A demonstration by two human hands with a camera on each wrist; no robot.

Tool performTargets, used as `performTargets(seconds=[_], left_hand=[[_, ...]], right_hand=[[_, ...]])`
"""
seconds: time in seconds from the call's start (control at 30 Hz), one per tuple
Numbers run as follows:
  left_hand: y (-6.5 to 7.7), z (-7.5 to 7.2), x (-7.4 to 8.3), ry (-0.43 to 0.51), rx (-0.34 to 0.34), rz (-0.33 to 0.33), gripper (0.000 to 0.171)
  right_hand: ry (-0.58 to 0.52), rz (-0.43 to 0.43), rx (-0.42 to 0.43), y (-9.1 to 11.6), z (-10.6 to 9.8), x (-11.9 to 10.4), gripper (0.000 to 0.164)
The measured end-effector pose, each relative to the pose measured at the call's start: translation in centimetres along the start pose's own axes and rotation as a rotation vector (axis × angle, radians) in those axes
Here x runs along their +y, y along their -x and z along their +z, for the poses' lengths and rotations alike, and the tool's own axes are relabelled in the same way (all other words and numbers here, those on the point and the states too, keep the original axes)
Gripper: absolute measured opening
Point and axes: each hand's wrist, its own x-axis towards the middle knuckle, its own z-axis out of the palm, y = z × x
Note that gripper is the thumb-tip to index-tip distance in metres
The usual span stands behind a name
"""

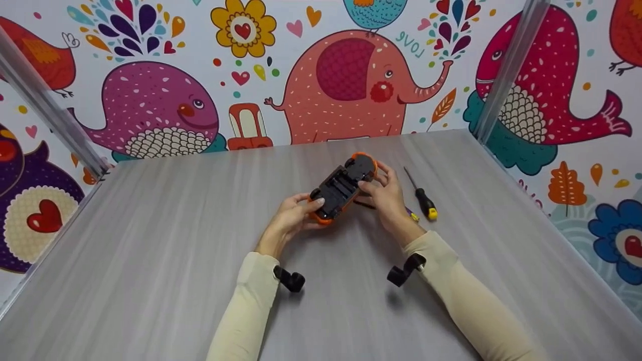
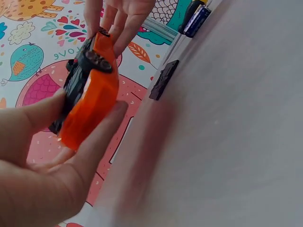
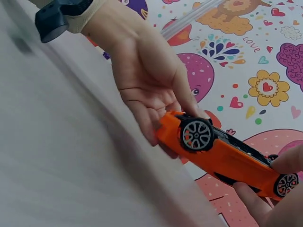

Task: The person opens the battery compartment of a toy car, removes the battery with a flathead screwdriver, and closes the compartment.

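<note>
An orange toy car (image 1: 325,219) is held up over the table, tilted, its black underside (image 1: 338,193) facing the head camera. A long recess with dark ribs runs along the middle of that underside. My left hand (image 1: 291,216) grips the near end, thumb on the underside and fingers beneath the body. The right hand (image 1: 387,196) holds the far end, its thumb (image 1: 367,187) at the edge of the recess. In the right wrist view, the spoked wheels (image 3: 196,135) and orange side show. A flat black piece (image 2: 164,79) lies on the table below the car.
A screwdriver (image 1: 425,203) with a black and yellow handle lies right of the right hand. Beside it is a battery (image 2: 197,21), partly hidden by the right wrist in the head view. A patterned wall (image 1: 256,100) stands behind the grey table (image 1: 165,240).
</note>
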Motion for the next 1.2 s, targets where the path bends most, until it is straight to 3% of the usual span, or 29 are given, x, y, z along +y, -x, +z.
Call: performTargets(seconds=[0.27, 0.37, 0.63, 0.83, 0.97, 1.2], left_hand=[[0.3, -0.2, 0.2, -0.134, -0.154, 0.002, 0.048], [0.5, -0.4, 0.3, -0.153, -0.183, 0.01, 0.048], [0.9, -1.2, 0.6, -0.091, -0.16, -0.014, 0.067], [0.9, -1.1, 0.9, -0.049, -0.188, 0.039, 0.071], [0.7, -0.8, 1.1, -0.067, -0.163, 0.058, 0.074], [0.8, -0.4, 0.8, -0.157, -0.123, 0.025, 0.08]], right_hand=[[0.041, -0.046, 0.006, -0.3, 0.3, -1.1, 0.064], [0.062, -0.057, -0.012, -0.4, 0.4, -1.3, 0.063], [0.078, -0.068, -0.111, -0.7, 0.5, -1.0, 0.061], [0.085, -0.069, -0.187, -1.1, 0.5, -0.8, 0.06], [0.101, -0.063, -0.178, -1.4, 0.7, -0.8, 0.058], [0.146, -0.085, -0.15, -1.3, 1.4, -0.1, 0.047]])
